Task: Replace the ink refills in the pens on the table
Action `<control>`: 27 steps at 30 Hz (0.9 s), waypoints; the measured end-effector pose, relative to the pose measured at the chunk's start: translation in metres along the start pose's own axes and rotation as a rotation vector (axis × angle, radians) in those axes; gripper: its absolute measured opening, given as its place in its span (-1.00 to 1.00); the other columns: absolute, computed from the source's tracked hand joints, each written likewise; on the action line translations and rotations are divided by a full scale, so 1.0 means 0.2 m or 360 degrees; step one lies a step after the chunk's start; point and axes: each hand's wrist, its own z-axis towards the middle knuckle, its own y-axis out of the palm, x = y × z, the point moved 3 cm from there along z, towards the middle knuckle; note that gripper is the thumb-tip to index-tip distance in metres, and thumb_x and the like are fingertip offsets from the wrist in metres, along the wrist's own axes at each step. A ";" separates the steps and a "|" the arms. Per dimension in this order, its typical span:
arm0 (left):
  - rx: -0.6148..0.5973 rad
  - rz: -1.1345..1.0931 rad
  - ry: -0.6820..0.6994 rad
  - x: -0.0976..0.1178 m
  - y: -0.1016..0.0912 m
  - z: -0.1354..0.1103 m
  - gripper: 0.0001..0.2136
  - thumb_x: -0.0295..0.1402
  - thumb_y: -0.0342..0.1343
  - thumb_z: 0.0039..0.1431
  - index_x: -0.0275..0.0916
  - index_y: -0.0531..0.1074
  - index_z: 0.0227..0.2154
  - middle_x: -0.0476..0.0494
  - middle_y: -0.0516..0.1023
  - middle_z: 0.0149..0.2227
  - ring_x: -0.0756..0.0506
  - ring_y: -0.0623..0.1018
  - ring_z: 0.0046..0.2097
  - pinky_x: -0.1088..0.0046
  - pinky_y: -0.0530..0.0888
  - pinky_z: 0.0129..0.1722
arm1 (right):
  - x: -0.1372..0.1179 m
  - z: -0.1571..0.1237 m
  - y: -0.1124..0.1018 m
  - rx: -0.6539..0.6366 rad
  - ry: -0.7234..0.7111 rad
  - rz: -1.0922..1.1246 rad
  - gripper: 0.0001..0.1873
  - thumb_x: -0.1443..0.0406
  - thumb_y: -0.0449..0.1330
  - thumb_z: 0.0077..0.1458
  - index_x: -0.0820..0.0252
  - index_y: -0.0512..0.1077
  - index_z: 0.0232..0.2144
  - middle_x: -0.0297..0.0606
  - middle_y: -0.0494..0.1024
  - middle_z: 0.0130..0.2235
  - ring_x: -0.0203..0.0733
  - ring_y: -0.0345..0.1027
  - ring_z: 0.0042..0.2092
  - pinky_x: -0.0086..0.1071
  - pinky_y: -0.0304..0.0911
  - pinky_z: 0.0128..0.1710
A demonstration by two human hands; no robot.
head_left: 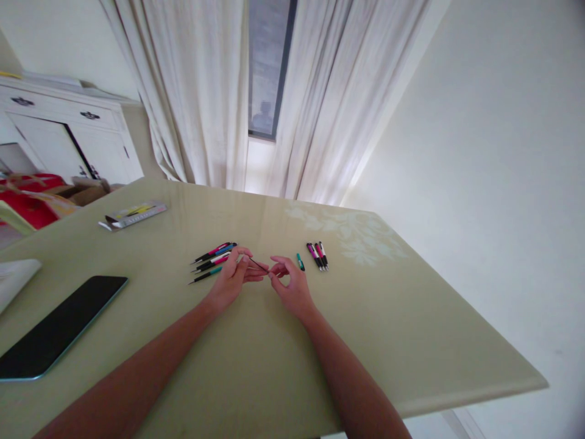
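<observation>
We note a thin dark rod at centre, held just above the surface, slanting between two hands. Left hand: thumb and fingers closed on the rod's upper end, the other fingers spread beneath. Right hand: thumb and fingertips pinched together at the lower end.

Just right of this hand we find a short teal piece with a dark end, lying alone. Beyond it, three black-gripped pens, pink and purple, side by side. Near the left hand we see a row of pens, pink, blue, white and teal, tips to the left.

Farther left: an open printed box, and nearer us a dark-screened tablet. Behind the surface, pale curtains.
</observation>
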 end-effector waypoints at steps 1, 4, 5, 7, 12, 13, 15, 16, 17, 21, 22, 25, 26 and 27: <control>-0.0030 0.0019 -0.0012 0.00 0.00 0.00 -0.53 0.10 0.18 0.21 -0.15 0.18 -0.15 -0.19 0.69 -0.26 -0.22 0.70 -0.18 0.12 0.64 -0.13 | 0.00 0.00 0.00 0.0007 0.0004 -0.0007 -0.62 0.36 0.21 0.15 0.13 0.43 0.04 -0.30 0.60 -0.28 -0.23 0.48 -0.26 -0.31 0.39 -0.17; -0.0096 0.0073 -0.0036 0.00 0.01 0.00 -0.53 0.06 0.25 0.16 -0.17 0.21 -0.18 -0.21 0.69 -0.23 -0.21 0.70 -0.18 0.12 0.62 -0.08 | -0.01 0.00 -0.01 0.0016 0.0005 -0.0027 -0.64 0.36 0.22 0.16 0.13 0.44 0.02 -0.32 0.61 -0.28 -0.23 0.49 -0.25 -0.31 0.37 -0.16; -0.0099 0.0086 -0.0039 0.00 0.01 0.00 -0.54 0.04 0.27 0.15 -0.17 0.22 -0.18 -0.21 0.69 -0.22 -0.20 0.70 -0.17 0.14 0.62 -0.07 | -0.01 0.00 -0.01 0.0020 0.0002 -0.0034 -0.65 0.34 0.23 0.16 0.13 0.44 0.02 -0.31 0.61 -0.28 -0.22 0.49 -0.24 -0.32 0.36 -0.16; -0.0081 0.0102 -0.0039 0.00 0.01 0.00 -0.54 0.02 0.27 0.15 -0.18 0.25 -0.15 -0.21 0.68 -0.20 -0.20 0.70 -0.17 0.16 0.62 -0.07 | 0.00 0.01 -0.03 0.0057 0.0013 -0.0062 -0.66 0.30 0.24 0.18 0.14 0.44 0.02 -0.29 0.61 -0.26 -0.21 0.48 -0.22 -0.32 0.35 -0.16; 0.0010 0.0132 0.0018 0.01 0.00 0.00 -0.52 0.02 0.23 0.20 -0.19 0.27 -0.02 -0.20 0.67 -0.21 -0.17 0.69 -0.17 0.21 0.61 -0.10 | 0.07 0.02 -0.10 0.0221 0.0128 -0.0382 -0.78 0.29 0.12 0.28 0.17 0.50 -0.08 -0.17 0.57 -0.18 -0.16 0.44 -0.19 -0.27 0.35 -0.12; 0.0029 0.0144 0.0036 0.01 0.00 0.00 -0.51 0.02 0.22 0.20 -0.19 0.28 0.00 -0.20 0.67 -0.22 -0.16 0.69 -0.18 0.22 0.61 -0.10 | 0.10 0.02 -0.10 0.0197 0.0135 -0.0486 -0.79 0.31 0.12 0.28 0.17 0.51 -0.10 -0.14 0.56 -0.16 -0.12 0.43 -0.15 -0.24 0.34 -0.07; 0.0059 0.0172 0.0066 0.00 -0.01 0.01 -0.50 0.02 0.22 0.20 -0.19 0.28 0.03 -0.19 0.66 -0.23 -0.16 0.68 -0.19 0.24 0.61 -0.13 | 0.14 0.01 -0.11 0.0121 0.0145 -0.0676 -0.80 0.34 0.15 0.26 0.16 0.53 -0.12 -0.09 0.55 -0.12 -0.04 0.40 -0.07 -0.14 0.30 0.03; 0.0071 0.0187 0.0081 0.00 -0.01 0.01 -0.49 0.03 0.22 0.21 -0.19 0.28 0.05 -0.20 0.66 -0.24 -0.16 0.68 -0.20 0.25 0.61 -0.14 | 0.17 0.01 -0.10 0.0084 0.0149 -0.0753 -0.81 0.35 0.17 0.24 0.15 0.53 -0.12 -0.08 0.54 -0.10 0.00 0.39 -0.04 -0.11 0.28 0.06; 0.0084 0.0200 0.0095 0.00 -0.01 0.01 -0.48 0.03 0.21 0.21 -0.20 0.28 0.07 -0.20 0.66 -0.24 -0.16 0.68 -0.20 0.25 0.61 -0.15 | 0.18 0.00 -0.10 0.0051 0.0149 -0.0814 -0.81 0.36 0.19 0.22 0.13 0.54 -0.13 -0.07 0.54 -0.09 0.03 0.37 -0.02 -0.09 0.27 0.08; 0.0172 0.0237 0.0169 0.01 -0.03 0.02 -0.42 0.01 0.18 0.24 -0.21 0.20 0.17 -0.19 0.66 -0.26 -0.15 0.67 -0.22 0.29 0.60 -0.19 | 0.22 0.00 -0.07 -0.0069 0.0144 -0.0952 -0.87 0.42 0.22 0.18 0.12 0.54 -0.25 -0.10 0.56 -0.17 0.01 0.38 -0.07 -0.12 0.28 0.04; 0.0208 0.0238 0.0191 0.01 -0.04 0.03 -0.41 0.00 0.19 0.24 -0.22 0.18 0.18 -0.17 0.65 -0.27 -0.14 0.67 -0.24 0.30 0.59 -0.20 | 0.23 0.00 -0.07 -0.0088 0.0165 -0.0966 -0.87 0.43 0.21 0.19 0.12 0.52 -0.28 -0.12 0.56 -0.21 0.00 0.39 -0.10 -0.14 0.29 0.02; 0.0298 0.0217 0.0222 0.00 -0.06 0.04 -0.41 -0.01 0.22 0.20 -0.23 0.17 0.13 -0.14 0.64 -0.31 -0.12 0.66 -0.29 0.28 0.60 -0.22 | 0.22 0.00 -0.07 -0.0101 0.0270 -0.0923 -0.84 0.47 0.18 0.18 0.14 0.49 -0.28 -0.16 0.56 -0.23 -0.03 0.41 -0.12 -0.18 0.31 -0.04; 0.0308 0.0207 0.0214 0.00 -0.07 0.05 -0.41 0.00 0.24 0.18 -0.23 0.18 0.10 -0.14 0.64 -0.31 -0.12 0.66 -0.29 0.27 0.60 -0.22 | 0.21 0.00 -0.07 -0.0103 0.0298 -0.0862 -0.81 0.49 0.18 0.16 0.14 0.49 -0.24 -0.16 0.56 -0.21 -0.05 0.42 -0.11 -0.18 0.32 -0.04; 0.0308 0.0200 0.0201 0.00 -0.07 0.05 -0.42 0.01 0.25 0.17 -0.23 0.19 0.07 -0.14 0.64 -0.30 -0.13 0.66 -0.29 0.26 0.60 -0.22 | 0.21 0.00 -0.07 -0.0107 0.0314 -0.0781 -0.76 0.50 0.17 0.14 0.15 0.48 -0.19 -0.17 0.57 -0.19 -0.06 0.44 -0.11 -0.18 0.32 -0.04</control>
